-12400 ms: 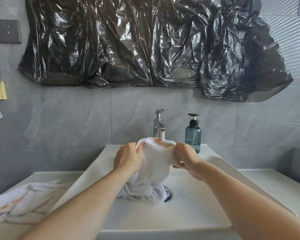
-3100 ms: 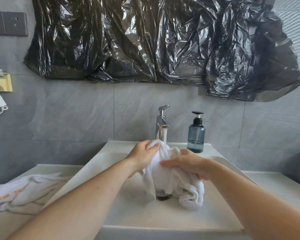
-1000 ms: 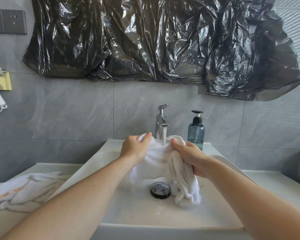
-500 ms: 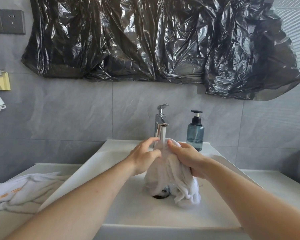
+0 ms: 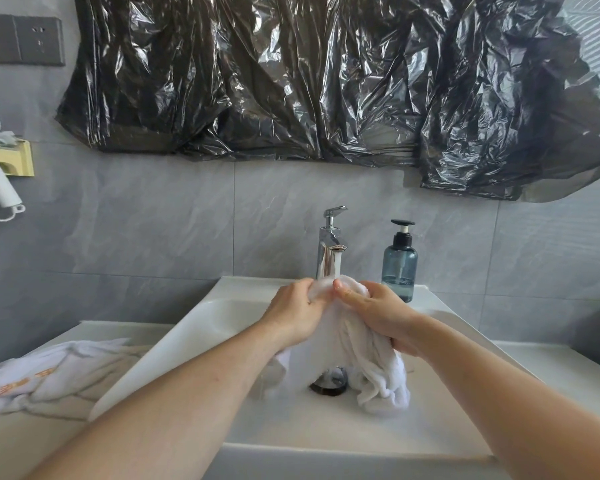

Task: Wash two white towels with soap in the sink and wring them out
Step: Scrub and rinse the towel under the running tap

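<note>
Currently the left hand [image 5: 297,315] and right hand [image 5: 381,315] both grip one white towel [image 5: 364,358], fingers curled into its bunched top directly under the faucet [image 5: 329,251] spout. Below the fingers the cloth hangs into the sink [image 5: 201,320], its tail piled just right of the drain [image 5: 328,384]. The second towel [image 5: 49,375] lies on the counter, well left of both hands, apparently still to be finished.

Probable faults:
- Tail settles over the drain; water backs up.
- Knuckles strike the spout directly above them during rubbing.
- Right elbow swing tips the soap bottle [image 5: 399,265] just behind the right fingers.
</note>
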`<state>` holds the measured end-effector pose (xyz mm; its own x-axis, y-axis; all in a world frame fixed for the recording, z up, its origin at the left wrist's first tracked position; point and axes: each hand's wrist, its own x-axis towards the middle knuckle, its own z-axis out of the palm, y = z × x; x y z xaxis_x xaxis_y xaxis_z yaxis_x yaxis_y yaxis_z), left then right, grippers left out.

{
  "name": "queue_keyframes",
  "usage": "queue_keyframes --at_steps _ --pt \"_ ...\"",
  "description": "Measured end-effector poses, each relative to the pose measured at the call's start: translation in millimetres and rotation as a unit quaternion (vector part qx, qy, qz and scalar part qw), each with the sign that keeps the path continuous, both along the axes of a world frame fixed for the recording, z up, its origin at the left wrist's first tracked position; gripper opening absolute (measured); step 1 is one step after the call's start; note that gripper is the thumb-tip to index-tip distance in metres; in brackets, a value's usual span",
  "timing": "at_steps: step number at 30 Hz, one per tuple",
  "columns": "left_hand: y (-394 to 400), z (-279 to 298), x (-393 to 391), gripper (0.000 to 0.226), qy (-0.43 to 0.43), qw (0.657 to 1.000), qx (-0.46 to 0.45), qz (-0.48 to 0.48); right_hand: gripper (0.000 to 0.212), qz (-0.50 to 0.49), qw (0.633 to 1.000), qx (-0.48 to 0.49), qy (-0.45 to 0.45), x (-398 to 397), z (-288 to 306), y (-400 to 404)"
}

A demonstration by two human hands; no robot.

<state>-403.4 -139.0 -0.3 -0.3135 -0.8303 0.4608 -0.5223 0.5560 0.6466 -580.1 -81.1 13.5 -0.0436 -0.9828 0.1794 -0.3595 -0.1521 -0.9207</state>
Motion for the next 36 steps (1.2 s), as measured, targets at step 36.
queue_keyframes --at_steps 36 --pt "11.4 1.1 1.1 0.027 -0.236 0.927 -0.223 0.186 0.077 -0.052 0.97 0.145 0.189 -12.3 -3.9 1.9"
